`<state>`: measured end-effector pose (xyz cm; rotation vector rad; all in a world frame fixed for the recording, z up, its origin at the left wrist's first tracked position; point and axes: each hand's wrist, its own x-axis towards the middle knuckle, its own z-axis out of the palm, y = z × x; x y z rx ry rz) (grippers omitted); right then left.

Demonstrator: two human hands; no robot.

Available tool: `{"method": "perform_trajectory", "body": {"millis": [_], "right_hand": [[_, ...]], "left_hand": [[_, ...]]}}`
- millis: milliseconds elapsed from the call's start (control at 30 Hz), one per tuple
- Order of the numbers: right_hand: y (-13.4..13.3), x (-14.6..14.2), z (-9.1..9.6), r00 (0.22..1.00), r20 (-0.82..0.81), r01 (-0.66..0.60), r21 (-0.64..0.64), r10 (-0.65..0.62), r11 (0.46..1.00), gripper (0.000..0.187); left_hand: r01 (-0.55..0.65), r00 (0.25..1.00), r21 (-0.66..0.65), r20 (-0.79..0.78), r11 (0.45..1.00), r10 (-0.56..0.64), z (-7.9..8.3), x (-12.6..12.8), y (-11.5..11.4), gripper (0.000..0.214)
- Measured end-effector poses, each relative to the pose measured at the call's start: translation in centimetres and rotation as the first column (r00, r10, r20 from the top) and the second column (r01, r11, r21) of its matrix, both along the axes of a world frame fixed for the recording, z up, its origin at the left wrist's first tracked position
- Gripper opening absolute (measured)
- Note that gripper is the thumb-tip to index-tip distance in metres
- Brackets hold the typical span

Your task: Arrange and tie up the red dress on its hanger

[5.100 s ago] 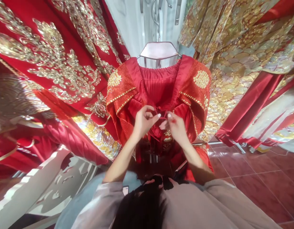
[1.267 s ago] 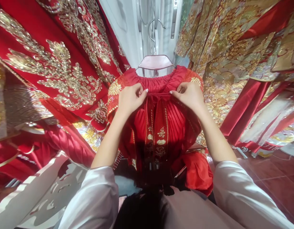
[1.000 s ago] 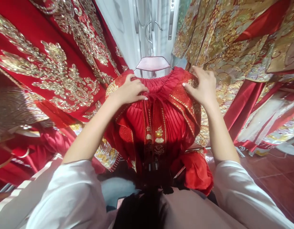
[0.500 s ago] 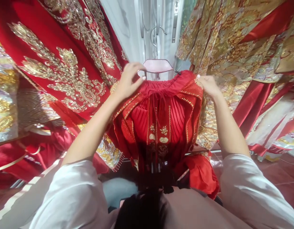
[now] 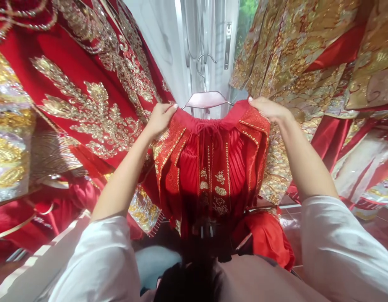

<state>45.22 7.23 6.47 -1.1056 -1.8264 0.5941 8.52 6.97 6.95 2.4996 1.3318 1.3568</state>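
Observation:
Between my hands hangs a red pleated skirt [image 5: 212, 167] with gold beaded trim, embroidered motifs and a gathered waistband tied at the front. A hanger [image 5: 206, 100] with a pale middle bar and a metal hook rises behind the waistband. My left hand [image 5: 162, 119] is closed on the waistband's left end, thumb on top. At the other end my right hand [image 5: 269, 110] grips the waistband, its thumb tip on the edge. Most fingers of both hands are hidden behind the cloth.
To the left hangs a red garment with gold beading [image 5: 99, 109]. Gold patterned garments [image 5: 282, 75] hang on the right. A white door frame [image 5: 227, 50] with a metal lock plate stands behind the hanger. Bright red cloth [image 5: 271, 237] is bunched lower right.
My left hand has moved off the hanger's side and down onto the waistband's left end. My right hand has shifted up over the right end. The waistband is now spread wider.

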Motion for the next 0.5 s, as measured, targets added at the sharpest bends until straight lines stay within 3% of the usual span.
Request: {"method": "perform_trajectory", "body": {"millis": [67, 100, 233, 333, 400, 500], "right_hand": [[0.2, -0.1, -0.1, 0.999, -0.038, -0.026, -0.119, 0.022, 0.993, 0.056], [0.2, -0.2, -0.3, 0.998, -0.055, -0.009, -0.111, 0.003, 0.994, 0.055], [0.5, 0.0, -1.3, 0.996, -0.003, 0.094, 0.060, -0.094, 0.994, 0.056], [-0.4, -0.3, -1.1, 0.970, 0.127, 0.175, 0.214, -0.205, 0.961, 0.055], [-2.7, -1.4, -0.6, 0.916, 0.192, 0.267, 0.361, -0.351, 0.893, 0.051], [-8.3, -4.0, -0.3, 0.826, 0.174, 0.351, 0.585, -0.536, 0.731, 0.049]], "left_hand": [[-0.019, 0.999, -0.024, -0.037, 1.000, 0.018, -0.1, -0.1, -0.5, 0.042], [-0.033, 0.998, -0.016, -0.054, 0.999, 0.033, -0.2, -0.2, -0.8, 0.040], [-0.133, 0.991, 0.164, 0.004, 0.978, 0.134, -1.3, 0.4, -2.8, 0.030], [-0.267, 0.964, 0.283, 0.083, 0.921, 0.254, -3.5, 2.5, -5.0, 0.030], [-0.318, 0.945, 0.287, 0.019, 0.904, 0.326, -5.6, 4.6, -6.3, 0.032], [-0.339, 0.904, 0.236, -0.185, 0.911, 0.385, -8.4, 7.8, -7.1, 0.040]]}}
